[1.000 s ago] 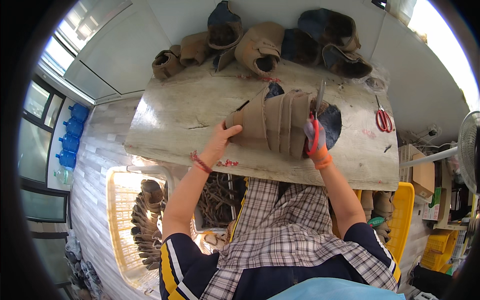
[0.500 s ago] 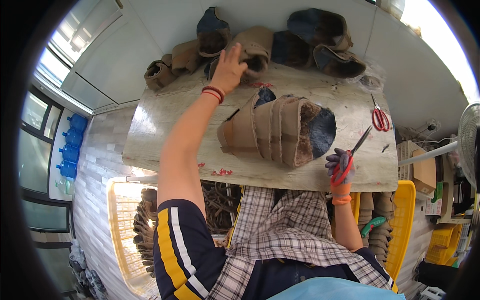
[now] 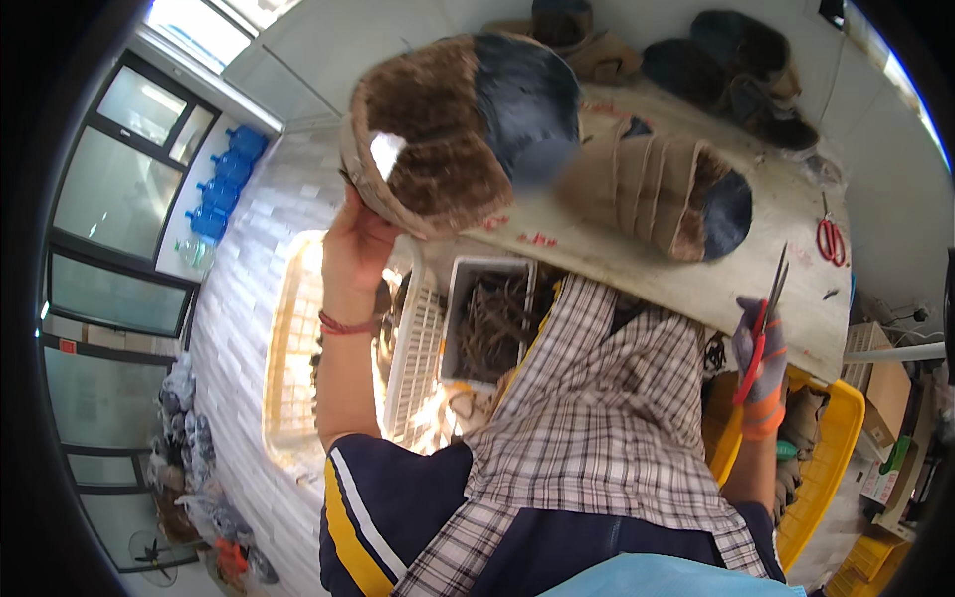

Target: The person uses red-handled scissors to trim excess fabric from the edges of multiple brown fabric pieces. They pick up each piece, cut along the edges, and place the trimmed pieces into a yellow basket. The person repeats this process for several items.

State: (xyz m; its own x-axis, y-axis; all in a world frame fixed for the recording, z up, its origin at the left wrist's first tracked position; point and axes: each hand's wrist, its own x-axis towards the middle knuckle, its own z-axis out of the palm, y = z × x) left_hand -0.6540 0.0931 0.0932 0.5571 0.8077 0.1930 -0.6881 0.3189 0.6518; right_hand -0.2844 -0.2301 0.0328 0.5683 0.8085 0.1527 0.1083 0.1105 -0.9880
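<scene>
My left hand is closed on the near rim of a fur-lined sleeve and lifts it off the table's left side. Its open end faces me, showing brown fur and dark blue lining, with light coming through a gap. My right hand, in a grey and orange glove, is closed around red-handled scissors, their blades pointing up. Nested tan fur-lined sleeves lie on the worktable, between my hands. Most of the left fingers are hidden behind the held sleeve.
More sleeves stand along the table's back. A second pair of red scissors lies at its right side. Below are a grey bin of dark strips, a pale basket and a yellow crate. Red scraps dot the table edge.
My left hand has taken a sleeve from the back of the table and brought it nearer and left, lifted. The view has turned leftward. The right hand still holds the scissors.
</scene>
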